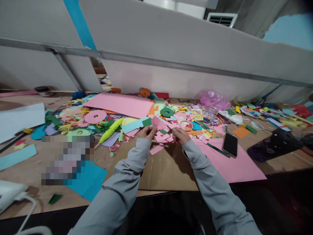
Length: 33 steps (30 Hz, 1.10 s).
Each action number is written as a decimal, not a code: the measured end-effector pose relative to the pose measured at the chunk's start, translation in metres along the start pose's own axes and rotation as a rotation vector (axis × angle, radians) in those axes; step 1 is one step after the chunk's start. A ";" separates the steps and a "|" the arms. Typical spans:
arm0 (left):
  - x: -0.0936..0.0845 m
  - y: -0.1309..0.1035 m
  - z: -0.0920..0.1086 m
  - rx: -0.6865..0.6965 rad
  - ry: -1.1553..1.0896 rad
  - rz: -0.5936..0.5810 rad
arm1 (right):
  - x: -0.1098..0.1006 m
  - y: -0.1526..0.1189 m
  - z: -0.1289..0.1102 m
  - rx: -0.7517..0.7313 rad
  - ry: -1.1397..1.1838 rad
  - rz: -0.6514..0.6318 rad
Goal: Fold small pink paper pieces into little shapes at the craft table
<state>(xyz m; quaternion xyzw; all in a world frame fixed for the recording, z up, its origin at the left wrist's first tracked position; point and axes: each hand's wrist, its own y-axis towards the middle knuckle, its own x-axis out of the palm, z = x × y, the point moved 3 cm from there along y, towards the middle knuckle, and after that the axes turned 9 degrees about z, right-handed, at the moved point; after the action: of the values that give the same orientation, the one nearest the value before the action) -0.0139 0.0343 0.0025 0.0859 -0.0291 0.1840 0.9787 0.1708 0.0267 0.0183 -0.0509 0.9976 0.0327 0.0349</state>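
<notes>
My left hand (147, 133) pinches a piece of pink paper (158, 123) above the front of the scrap heap. Facing it, my right hand (180, 135) is closed on what look like small scissors (169, 128); their dark, narrow blades point left towards the paper, and the handles are hidden in my fingers. Beneath both hands lies a sheet of brown cardboard (168, 169). A loose pink strip (157, 149) rests on its far edge, among other pink and green scraps.
Coloured paper scraps spread along the back, with a large pink sheet (122, 103) on top. To the left are a yellow-green yarn skein (111, 130) and a blue sheet (89, 179). A phone (230, 145) and a dark green pencil (218, 149) lie on pink paper (234, 168); a dark bottle (271, 145) lies farther right.
</notes>
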 end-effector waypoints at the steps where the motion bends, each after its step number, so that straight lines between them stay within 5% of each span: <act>1: 0.000 0.000 0.000 0.005 0.010 -0.006 | 0.001 -0.001 0.000 -0.007 0.011 -0.009; 33: 0.003 -0.008 0.005 -0.027 0.036 -0.142 | 0.008 -0.002 0.002 -0.025 -0.015 -0.004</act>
<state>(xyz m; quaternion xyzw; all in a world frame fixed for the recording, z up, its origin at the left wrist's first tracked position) -0.0082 0.0272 0.0066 0.0713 -0.0076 0.1151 0.9908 0.1629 0.0243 0.0151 -0.0529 0.9967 0.0455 0.0420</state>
